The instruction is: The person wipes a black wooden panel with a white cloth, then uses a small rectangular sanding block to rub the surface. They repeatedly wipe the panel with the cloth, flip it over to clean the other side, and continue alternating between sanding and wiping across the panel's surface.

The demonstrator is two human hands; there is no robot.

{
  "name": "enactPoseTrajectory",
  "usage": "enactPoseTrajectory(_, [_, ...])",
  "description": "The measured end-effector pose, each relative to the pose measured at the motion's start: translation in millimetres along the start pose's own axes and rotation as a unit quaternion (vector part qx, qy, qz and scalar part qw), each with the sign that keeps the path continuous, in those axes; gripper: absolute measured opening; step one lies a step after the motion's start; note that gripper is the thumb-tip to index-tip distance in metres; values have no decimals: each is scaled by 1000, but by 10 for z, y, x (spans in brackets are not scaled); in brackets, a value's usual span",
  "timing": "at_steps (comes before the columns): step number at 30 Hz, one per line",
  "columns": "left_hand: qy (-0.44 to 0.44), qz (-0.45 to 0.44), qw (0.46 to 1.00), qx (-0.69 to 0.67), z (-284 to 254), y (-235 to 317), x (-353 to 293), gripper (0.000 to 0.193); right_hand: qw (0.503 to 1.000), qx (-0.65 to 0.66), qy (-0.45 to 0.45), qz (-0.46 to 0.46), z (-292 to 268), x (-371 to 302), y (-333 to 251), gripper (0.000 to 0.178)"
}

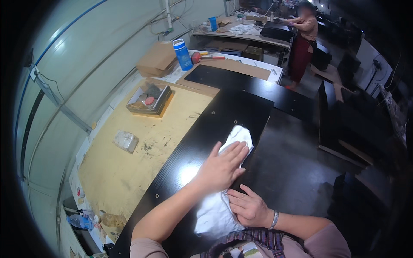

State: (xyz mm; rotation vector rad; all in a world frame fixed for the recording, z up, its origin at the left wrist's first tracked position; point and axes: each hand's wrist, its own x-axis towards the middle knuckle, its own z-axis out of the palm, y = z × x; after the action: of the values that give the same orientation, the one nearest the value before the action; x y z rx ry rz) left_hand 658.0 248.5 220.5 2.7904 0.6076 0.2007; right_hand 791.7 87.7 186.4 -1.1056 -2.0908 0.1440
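A long glossy black panel [206, 124] with several small round metal inserts lies lengthwise before me. On it is a white cloth [213, 215], stretched along the panel's right side. My left hand [224, 165] lies flat over the upper part of the cloth, its fingers extended toward the far end. Closer to my body, my right hand [250, 207] rests at the cloth's right edge near the panel's side. Its fingers lie on the cloth with the thumb apart, and a metal bracelet circles the wrist. The fingers' undersides are hidden.
A second black panel [262, 88] lies crosswise beyond. The yellowish worktop [112, 165] at left bears an open box [148, 101] and a wrapped block [125, 141]. A blue bottle [183, 55] and cardboard box [157, 59] stand farther back. Another person [304, 43] works at a far table.
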Motion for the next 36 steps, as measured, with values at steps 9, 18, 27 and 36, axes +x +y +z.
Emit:
enactPoseTrajectory(9, [57,-19,998,-2,90,-8,158,59,999,16,-22,-40,-72,-18,148,22])
enactPoseTrajectory(18, [94,-338,935,52,-259,-367,54,57,993,-19,114,-19,-939,716,1828,23])
enactPoseTrajectory(27, [144,-516,843,36,-94,74,-28,58,999,45,-27,-2,-985,1419,2949,29])
enactPoseTrajectory(36, [212,-371,885,-185,111,863,739,47,984,175,27,-3,-1000,1420,3167,17])
